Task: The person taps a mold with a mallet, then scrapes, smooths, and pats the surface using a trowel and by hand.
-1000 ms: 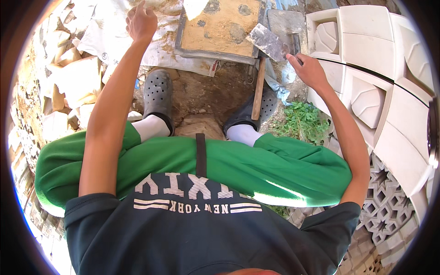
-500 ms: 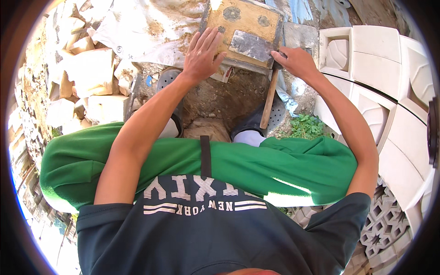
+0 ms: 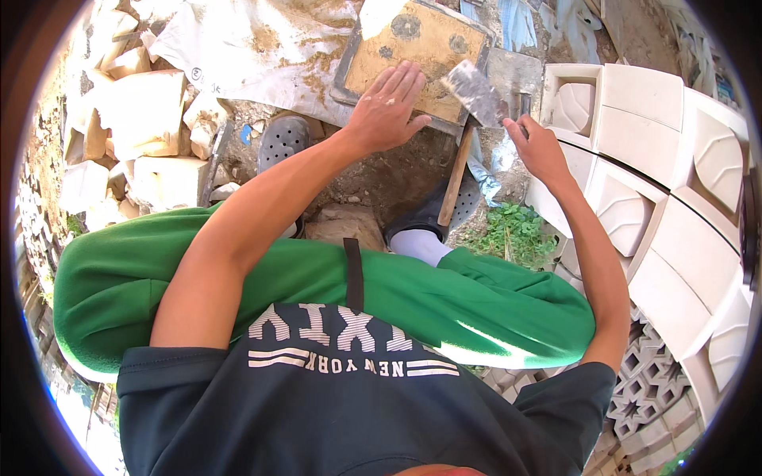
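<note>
In front of me is a dark-rimmed square frame point(image 3: 436, 47) with a tan, sandy face and several dark round patches. My left hand point(image 3: 389, 111) is over its near edge, fingers stretched out; I cannot tell whether the palm presses on it. My right hand point(image 3: 540, 149) grips the handle of a scraper point(image 3: 474, 91) with a broad, grey-smeared blade. The blade is tilted over the frame's right edge. A wooden handle point(image 3: 458, 178) slants down from below that corner toward my right shoe; its upper end is hidden.
Cream moulded blocks point(image 3: 641, 91) curve along the right side, with lattice-patterned blocks point(image 3: 647, 377) nearer me. Broken pale blocks point(image 3: 147, 111) lie at left beside a dirty white sheet point(image 3: 254, 59). My dark clogs point(image 3: 283, 143) flank bare soil. A green plant point(image 3: 516, 234) grows at right.
The scraper blade has lifted from flat on the tan face and swung up to the right with my right hand. My left hand has shifted right along the frame's near edge.
</note>
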Action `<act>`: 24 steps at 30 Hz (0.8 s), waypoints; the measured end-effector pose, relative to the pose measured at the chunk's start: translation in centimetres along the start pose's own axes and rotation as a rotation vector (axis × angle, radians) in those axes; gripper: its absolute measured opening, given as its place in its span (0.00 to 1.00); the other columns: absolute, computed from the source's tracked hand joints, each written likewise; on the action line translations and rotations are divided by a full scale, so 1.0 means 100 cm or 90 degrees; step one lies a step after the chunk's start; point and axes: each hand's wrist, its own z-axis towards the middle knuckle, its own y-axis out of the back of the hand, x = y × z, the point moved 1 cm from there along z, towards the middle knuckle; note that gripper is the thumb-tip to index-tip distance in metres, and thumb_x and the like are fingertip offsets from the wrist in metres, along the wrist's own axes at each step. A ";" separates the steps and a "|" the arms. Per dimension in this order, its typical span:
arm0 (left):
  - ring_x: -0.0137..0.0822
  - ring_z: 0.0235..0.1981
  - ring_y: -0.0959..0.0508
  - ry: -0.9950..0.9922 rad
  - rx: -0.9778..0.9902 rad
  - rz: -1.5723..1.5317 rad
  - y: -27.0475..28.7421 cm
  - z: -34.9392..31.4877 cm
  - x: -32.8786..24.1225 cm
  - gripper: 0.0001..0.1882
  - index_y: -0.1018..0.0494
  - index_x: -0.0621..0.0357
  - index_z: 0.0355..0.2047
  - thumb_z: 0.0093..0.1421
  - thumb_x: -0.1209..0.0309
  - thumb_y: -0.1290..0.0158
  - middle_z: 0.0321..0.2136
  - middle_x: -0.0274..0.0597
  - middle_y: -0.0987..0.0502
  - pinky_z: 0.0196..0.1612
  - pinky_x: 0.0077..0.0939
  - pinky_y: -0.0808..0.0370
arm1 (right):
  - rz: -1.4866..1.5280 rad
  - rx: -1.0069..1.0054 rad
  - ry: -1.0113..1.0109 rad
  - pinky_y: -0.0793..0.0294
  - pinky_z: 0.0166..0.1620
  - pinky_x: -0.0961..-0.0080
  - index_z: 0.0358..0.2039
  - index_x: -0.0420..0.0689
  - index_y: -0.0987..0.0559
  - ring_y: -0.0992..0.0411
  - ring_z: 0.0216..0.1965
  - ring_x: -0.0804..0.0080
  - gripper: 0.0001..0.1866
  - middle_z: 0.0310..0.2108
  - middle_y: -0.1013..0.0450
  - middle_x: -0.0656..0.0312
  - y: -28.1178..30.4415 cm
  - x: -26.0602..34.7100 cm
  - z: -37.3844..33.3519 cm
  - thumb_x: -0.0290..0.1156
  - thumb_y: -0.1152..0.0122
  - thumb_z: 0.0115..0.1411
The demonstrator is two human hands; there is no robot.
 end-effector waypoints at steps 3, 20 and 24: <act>0.52 0.69 0.38 -0.080 0.025 -0.095 -0.008 0.007 -0.002 0.36 0.39 0.67 0.65 0.67 0.52 0.49 0.65 0.55 0.35 0.72 0.48 0.45 | 0.136 -0.045 -0.074 0.28 0.36 0.59 0.55 0.46 0.27 0.23 0.26 0.55 0.27 0.21 0.25 0.50 0.012 0.012 -0.007 0.56 0.48 0.68; 0.40 0.58 0.28 0.614 0.036 -0.611 -0.016 0.099 0.162 0.25 0.29 0.50 0.63 0.68 0.56 0.50 0.59 0.45 0.26 0.62 0.40 0.33 | 0.312 -0.167 -0.041 0.25 0.47 0.50 0.64 0.39 0.31 0.22 0.41 0.40 0.25 0.36 0.22 0.37 -0.041 0.200 0.032 0.33 0.56 0.68; 0.42 0.57 0.26 0.558 0.082 -0.570 -0.008 0.102 0.145 0.41 0.34 0.56 0.66 0.59 0.49 0.38 0.58 0.51 0.27 0.60 0.41 0.30 | 0.320 -0.183 -0.058 0.24 0.45 0.50 0.64 0.35 0.33 0.22 0.39 0.39 0.26 0.34 0.22 0.36 -0.046 0.225 0.054 0.31 0.55 0.67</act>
